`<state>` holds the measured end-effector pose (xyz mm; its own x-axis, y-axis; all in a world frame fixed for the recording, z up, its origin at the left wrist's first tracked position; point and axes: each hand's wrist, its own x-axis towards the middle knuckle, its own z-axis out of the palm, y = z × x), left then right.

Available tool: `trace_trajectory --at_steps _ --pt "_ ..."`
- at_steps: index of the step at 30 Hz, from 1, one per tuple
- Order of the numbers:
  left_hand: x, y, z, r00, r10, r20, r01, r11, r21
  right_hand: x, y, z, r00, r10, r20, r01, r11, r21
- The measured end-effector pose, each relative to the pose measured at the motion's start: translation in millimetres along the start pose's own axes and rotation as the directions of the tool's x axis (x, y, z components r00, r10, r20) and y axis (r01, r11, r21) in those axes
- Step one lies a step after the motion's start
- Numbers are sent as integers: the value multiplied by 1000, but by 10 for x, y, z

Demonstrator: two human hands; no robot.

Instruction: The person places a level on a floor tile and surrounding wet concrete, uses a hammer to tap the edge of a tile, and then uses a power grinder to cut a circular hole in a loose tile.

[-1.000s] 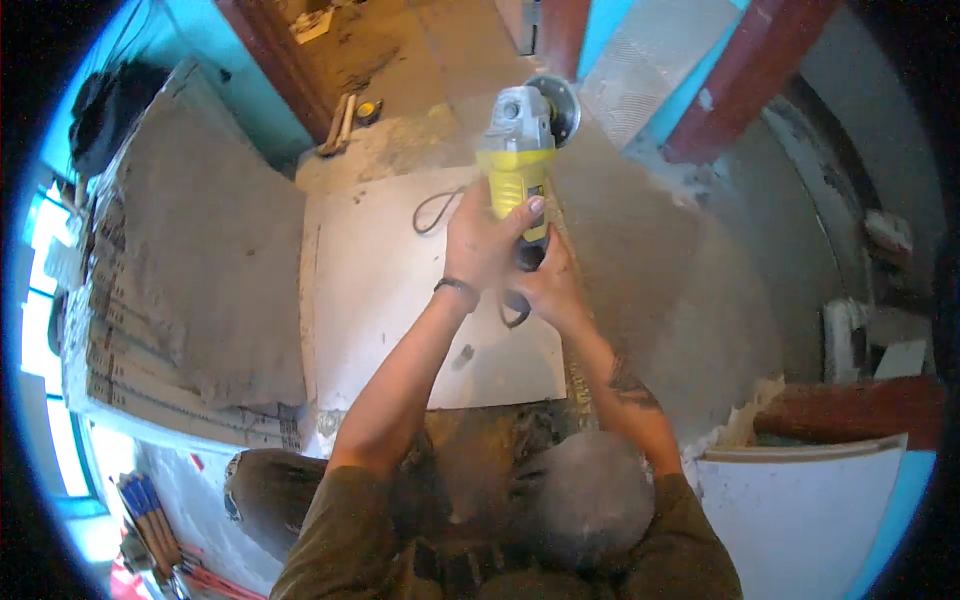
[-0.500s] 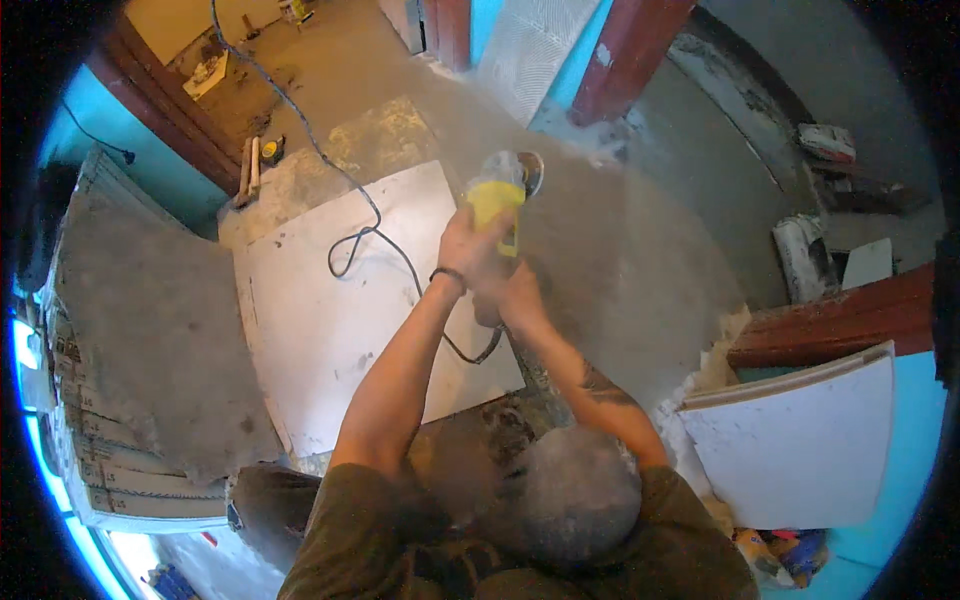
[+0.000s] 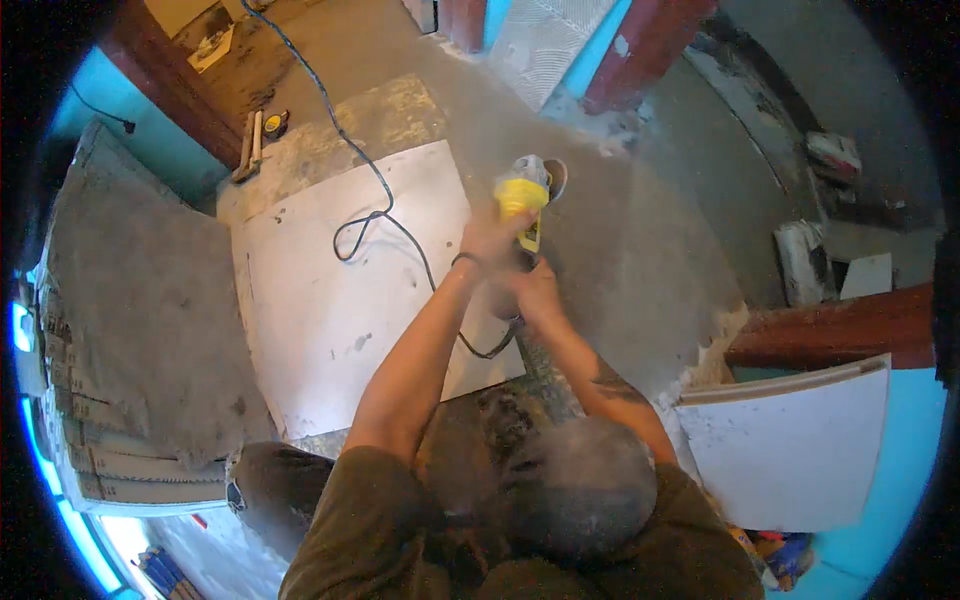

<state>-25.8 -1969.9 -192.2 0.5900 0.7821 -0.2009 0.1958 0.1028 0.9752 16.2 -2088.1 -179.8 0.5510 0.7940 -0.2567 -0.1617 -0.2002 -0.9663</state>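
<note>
Both of my hands hold a yellow angle grinder (image 3: 521, 194) with a grey gear head and a round disc (image 3: 558, 178) at its far right end. My left hand (image 3: 489, 238), with a dark band at the wrist, is closed around the front of the body. Behind it, my right hand (image 3: 537, 291) is closed on the rear part, near where the dark cord (image 3: 487, 352) comes out. A dusty haze blurs the fingers. Below the tool lies a large white tile (image 3: 335, 320), with the cord looping across it; the disc is beyond the tile's right edge, over the grey floor.
A hammer (image 3: 249, 150) and a tape measure (image 3: 276, 124) lie past the tile's far left corner. Stacked panels (image 3: 150, 320) lean at left. White boards (image 3: 790, 440) stand at right by a red-brown frame (image 3: 830, 325). A ridged tile (image 3: 545, 45) leans at the back.
The grinder and both hands have shifted to the right, away from the white tile. The disc shows more fully. My view has tilted slightly, and both hands keep their grip.
</note>
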Motion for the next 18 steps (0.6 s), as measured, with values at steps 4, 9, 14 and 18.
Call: trace_trajectory --at_steps 4,9,14,18 --pt "171 -151 34 993 -95 -64 111 935 337 95 194 -35 997 57 -59 -63 992 -109" --pt "190 -380 121 995 27 -97 8 938 345 109 238 -57 999 29 -18 -31 996 -84" --pt "167 -553 124 990 133 -34 -117 946 302 95 350 -93 998 62 -9 -62 995 -84" --pt "137 -502 39 971 237 6 -235 961 146 44 210 -11 999 21 29 -19 998 -64"
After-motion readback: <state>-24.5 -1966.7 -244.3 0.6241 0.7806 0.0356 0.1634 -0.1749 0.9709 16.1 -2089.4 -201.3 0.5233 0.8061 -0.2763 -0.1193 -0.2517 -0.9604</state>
